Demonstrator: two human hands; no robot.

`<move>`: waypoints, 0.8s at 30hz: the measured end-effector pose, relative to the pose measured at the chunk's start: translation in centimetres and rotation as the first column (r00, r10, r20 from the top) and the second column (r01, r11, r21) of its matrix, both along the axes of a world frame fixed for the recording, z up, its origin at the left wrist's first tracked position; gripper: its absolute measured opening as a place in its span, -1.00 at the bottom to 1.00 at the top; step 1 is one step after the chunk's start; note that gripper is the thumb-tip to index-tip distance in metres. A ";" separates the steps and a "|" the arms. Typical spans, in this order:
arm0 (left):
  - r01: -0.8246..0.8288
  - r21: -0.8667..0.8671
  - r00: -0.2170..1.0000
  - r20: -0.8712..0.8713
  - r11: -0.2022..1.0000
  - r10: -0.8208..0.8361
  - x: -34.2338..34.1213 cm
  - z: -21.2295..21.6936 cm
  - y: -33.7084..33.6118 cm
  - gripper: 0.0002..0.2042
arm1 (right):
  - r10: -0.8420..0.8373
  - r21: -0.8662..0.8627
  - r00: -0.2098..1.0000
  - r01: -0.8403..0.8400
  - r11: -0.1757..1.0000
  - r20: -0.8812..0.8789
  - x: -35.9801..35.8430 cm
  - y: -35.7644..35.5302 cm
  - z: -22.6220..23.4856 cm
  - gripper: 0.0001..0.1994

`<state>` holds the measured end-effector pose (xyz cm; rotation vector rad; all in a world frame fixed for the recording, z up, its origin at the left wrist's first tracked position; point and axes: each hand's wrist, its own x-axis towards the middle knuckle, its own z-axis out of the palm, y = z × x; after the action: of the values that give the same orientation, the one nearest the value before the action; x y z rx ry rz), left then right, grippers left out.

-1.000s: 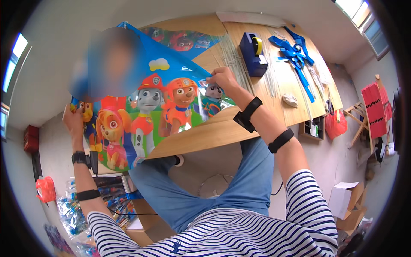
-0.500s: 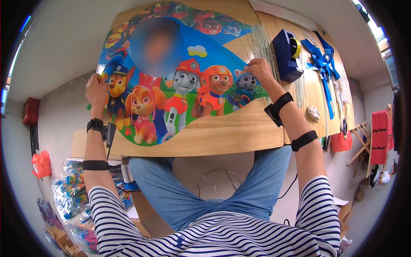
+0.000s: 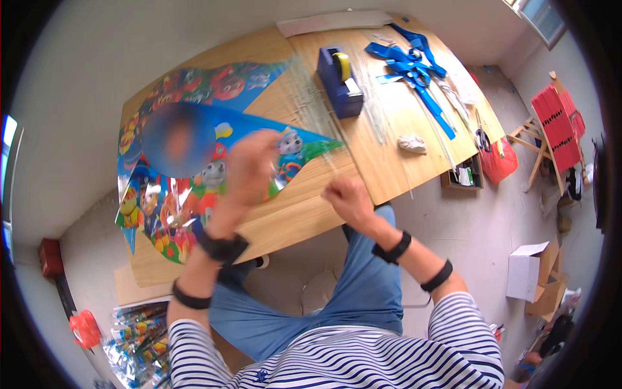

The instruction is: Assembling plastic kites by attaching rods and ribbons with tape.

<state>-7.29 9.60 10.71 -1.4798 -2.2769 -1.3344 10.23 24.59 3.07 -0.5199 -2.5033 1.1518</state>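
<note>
A thin, glossy sheet (image 3: 236, 123), shaped like a kite sail and printed with cartoon dogs, lies on the left side of the wooden table (image 3: 311, 175). Over its right part is my left hand (image 3: 251, 165), smeared by motion, so I cannot tell what its fingers do. My right hand (image 3: 350, 201) is above the table's front edge, just right of the sheet. Its fingers are curled together; anything between them is too small or hidden to make out.
Thin pale rods (image 3: 311, 94) lie beside a dark blue tape dispenser (image 3: 340, 84). Farther right are blue ribbon strips (image 3: 414, 68), a crumpled whitish lump (image 3: 412, 144) and scissors (image 3: 483, 139). Packaged goods (image 3: 139, 343) sit low on the left; a cardboard box (image 3: 547, 279) stands right.
Both hands have left the sheet's side edges: my left hand moved right across it, my right came nearer to me. The sheet's near left part now looks folded. The view has swung right.
</note>
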 end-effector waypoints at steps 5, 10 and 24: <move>0.275 -0.147 0.952 -0.099 0.950 -0.291 11.0 -5.0 18.5 -0.78 | -0.124 -0.170 0.992 0.120 0.978 -0.010 10.3 1.2 -0.7 -0.87; 0.213 -0.190 0.876 -0.398 0.958 -0.274 15.5 -9.7 28.5 -0.86 | -0.268 -0.309 0.962 0.273 0.911 0.059 16.2 2.1 -0.5 -0.89; 0.148 -0.093 0.959 -0.229 0.985 -0.166 14.9 -12.7 33.3 -0.97 | -0.235 -0.609 0.968 0.237 0.757 0.086 17.1 3.9 -2.7 -0.92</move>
<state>7.62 42.88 -2.04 -1.7718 -2.1189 -1.0507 27.36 28.45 0.37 -0.9714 -1.9293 1.8533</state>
